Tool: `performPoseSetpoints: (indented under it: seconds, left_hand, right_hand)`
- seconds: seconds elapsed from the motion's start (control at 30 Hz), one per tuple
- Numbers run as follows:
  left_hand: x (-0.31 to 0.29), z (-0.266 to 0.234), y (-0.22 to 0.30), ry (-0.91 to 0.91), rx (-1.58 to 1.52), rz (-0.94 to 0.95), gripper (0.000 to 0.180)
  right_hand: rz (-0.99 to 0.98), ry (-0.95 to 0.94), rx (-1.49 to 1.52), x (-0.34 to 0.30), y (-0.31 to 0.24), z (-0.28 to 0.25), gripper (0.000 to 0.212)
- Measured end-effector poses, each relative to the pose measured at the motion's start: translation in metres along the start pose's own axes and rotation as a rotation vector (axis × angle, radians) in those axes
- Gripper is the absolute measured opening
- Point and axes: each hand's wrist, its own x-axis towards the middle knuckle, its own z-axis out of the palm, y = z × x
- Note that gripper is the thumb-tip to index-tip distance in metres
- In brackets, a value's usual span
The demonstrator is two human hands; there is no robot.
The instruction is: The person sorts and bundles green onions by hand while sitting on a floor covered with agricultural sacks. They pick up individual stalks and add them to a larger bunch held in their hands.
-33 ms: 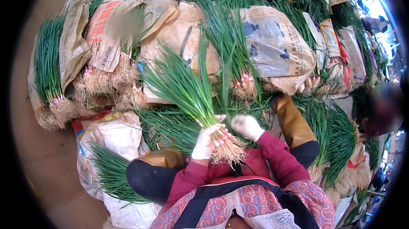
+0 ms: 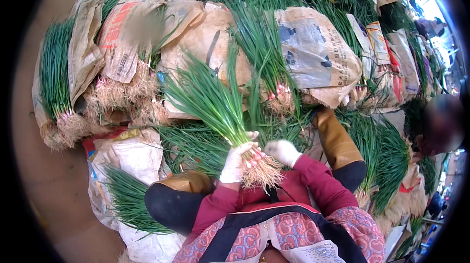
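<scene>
My gloved left hand (image 2: 236, 161) is wrapped round a bunch of green onions (image 2: 220, 108) just above the pinkish bulbs. Long green leaves fan up and to the left, while the pale roots (image 2: 262, 174) hang toward my lap. Close to the right of the bulbs is my gloved right hand (image 2: 284, 153), its fingers curled closed. What is in those fingers, if anything, is hidden. Loose green onions (image 2: 196, 144) lie on the ground beyond my left knee.
Sacks (image 2: 318, 50) cover rows of green onion bunches ahead. One uncovered bunch (image 2: 262, 42) lies on them. A white sack (image 2: 139, 153) with more green onions (image 2: 129, 199) is at my left. Another person (image 2: 443, 123) is at the far right, near a pile of green onions (image 2: 391, 165).
My right hand has shifted slightly downward, nearer the bulbs, and looks less blurred. The left hand and the bunch stay almost in place.
</scene>
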Motion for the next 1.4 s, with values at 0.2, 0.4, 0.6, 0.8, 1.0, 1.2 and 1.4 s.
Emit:
performPoseSetpoints:
  seconds: [0.2, 0.4, 0.6, 0.8, 1.0, 1.2, 1.4]
  left_hand:
    - [-0.004, 0.001, 0.001, 0.016, 0.029, -0.016, 0.037]
    - [-0.002, 0.009, 0.0, 0.047, 0.054, 0.002, 0.037]
    - [-0.003, -0.001, 0.003, -0.016, 0.046, -0.03, 0.037]
    - [-0.001, 0.007, 0.003, -0.01, 0.119, 0.004, 0.036]
    - [0.0, -0.009, 0.001, -0.04, 0.084, -0.051, 0.035]
    - [-0.004, 0.003, 0.004, -0.112, 0.09, -0.036, 0.036]
    - [-0.006, -0.007, 0.002, -0.07, 0.236, -0.101, 0.036]
  right_hand:
    - [0.135, 0.43, 0.236, 0.039, 0.016, -0.052, 0.038]
    - [0.582, 0.569, 0.006, 0.111, 0.05, -0.108, 0.033]
    - [0.338, 0.751, 0.456, 0.096, 0.024, -0.11, 0.021]
    - [0.204, 0.813, 0.377, 0.051, 0.018, -0.08, 0.019]
    - [0.104, 0.602, 0.914, 0.019, -0.022, -0.094, 0.013]
    - [0.016, 0.377, 0.569, -0.021, -0.069, -0.041, 0.019]
    - [-0.106, 0.319, 0.303, -0.027, -0.068, -0.025, 0.024]
